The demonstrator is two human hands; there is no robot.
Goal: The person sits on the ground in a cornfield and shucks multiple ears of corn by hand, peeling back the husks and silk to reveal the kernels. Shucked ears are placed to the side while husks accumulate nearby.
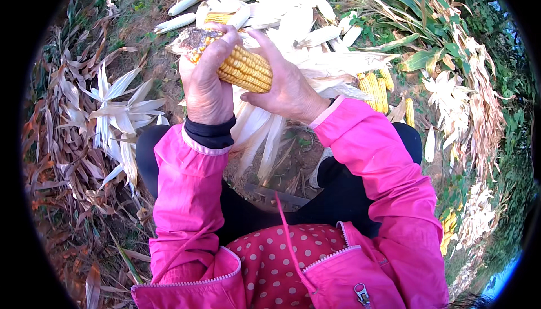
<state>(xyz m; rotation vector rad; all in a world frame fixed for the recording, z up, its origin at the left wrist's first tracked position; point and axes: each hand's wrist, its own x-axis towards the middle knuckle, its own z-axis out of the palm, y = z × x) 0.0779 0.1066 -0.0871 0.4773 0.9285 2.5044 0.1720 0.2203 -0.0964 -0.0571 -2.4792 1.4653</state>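
L hand (207,92) wraps cob (245,70), R hand (287,86) loosely grips it — dark tip (197,37) by L thumb (223,47) may crumble if squeezed.

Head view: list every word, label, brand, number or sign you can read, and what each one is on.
None: no readable text.
No lettering shows on the corn cob in the hands, the pink jacket or the red shirt, which shows only pale dots.
Zip pull: too small to tell whether it bears any marking.

Glossy, bumpy corn cob (245,70); papery husks (265,140)
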